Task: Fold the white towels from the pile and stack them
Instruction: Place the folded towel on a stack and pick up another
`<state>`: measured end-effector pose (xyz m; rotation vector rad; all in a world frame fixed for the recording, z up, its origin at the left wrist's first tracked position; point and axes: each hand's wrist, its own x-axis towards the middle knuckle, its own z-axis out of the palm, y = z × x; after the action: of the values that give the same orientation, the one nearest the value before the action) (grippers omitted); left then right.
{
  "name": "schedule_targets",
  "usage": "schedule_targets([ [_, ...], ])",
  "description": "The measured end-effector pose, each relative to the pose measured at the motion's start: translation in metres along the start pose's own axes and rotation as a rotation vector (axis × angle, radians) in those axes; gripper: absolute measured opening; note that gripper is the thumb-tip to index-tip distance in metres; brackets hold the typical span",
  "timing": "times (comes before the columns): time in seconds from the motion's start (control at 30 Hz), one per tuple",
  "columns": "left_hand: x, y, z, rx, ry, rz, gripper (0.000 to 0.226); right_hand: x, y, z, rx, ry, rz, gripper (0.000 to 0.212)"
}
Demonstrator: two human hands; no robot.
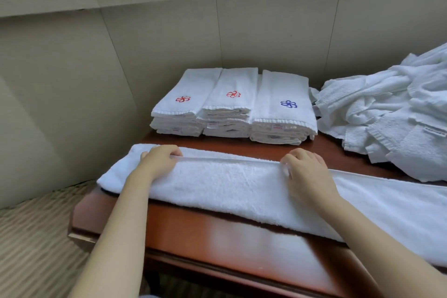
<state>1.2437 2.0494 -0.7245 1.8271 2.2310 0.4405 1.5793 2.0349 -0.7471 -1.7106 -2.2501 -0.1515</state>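
A long white towel (225,184) lies folded lengthwise across the brown wooden table (193,232), its right end running off toward the frame's edge. My left hand (160,158) pinches the towel's far hem near the left end. My right hand (304,167) pinches the same hem near the middle. Behind the towel stand three stacks of folded white towels (232,104), two topped with a red flower mark and one with a blue mark. A pile of unfolded white towels (391,109) lies at the right.
A beige wall (169,43) rises right behind the stacks and along the left side. Patterned carpet (36,237) shows below the table's left edge. A bare strip of table runs between the towel and the near edge.
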Motion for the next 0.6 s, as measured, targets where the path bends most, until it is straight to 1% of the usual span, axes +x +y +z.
schedule_targets([
  [0.07, 0.002, -0.014, -0.004, 0.089, 0.07, -0.057, 0.023, 0.009, -0.018, 0.005, 0.116, -0.015, -0.095, 0.027],
  [0.13, 0.005, -0.023, -0.005, 0.186, 0.148, -0.079, 0.017, 0.017, -0.035, 0.011, 0.149, -0.041, -0.154, 0.023],
  [0.2, 0.007, -0.025, -0.001, 0.232, 0.207, -0.084, 0.015, 0.024, -0.046, 0.017, 0.197, -0.06, -0.134, 0.02],
  [0.3, 0.011, -0.02, 0.005, 0.173, 0.26, -0.075, 0.014, 0.031, -0.049, 0.021, 0.281, -0.033, -0.016, 0.013],
  [0.37, 0.015, -0.016, 0.009, 0.12, 0.264, -0.092, 0.015, 0.032, -0.047, 0.022, 0.325, -0.008, 0.022, 0.014],
  [0.47, 0.02, -0.015, 0.013, 0.107, 0.294, -0.114, 0.016, 0.03, -0.045, 0.023, 0.322, 0.027, -0.005, 0.013],
  [0.53, 0.024, -0.014, 0.012, 0.123, 0.292, -0.106, 0.015, 0.03, -0.044, 0.026, 0.284, 0.011, -0.027, 0.02],
  [0.6, 0.027, -0.012, 0.01, 0.157, 0.268, -0.084, 0.014, 0.031, -0.044, 0.027, 0.3, -0.017, -0.025, 0.028],
])
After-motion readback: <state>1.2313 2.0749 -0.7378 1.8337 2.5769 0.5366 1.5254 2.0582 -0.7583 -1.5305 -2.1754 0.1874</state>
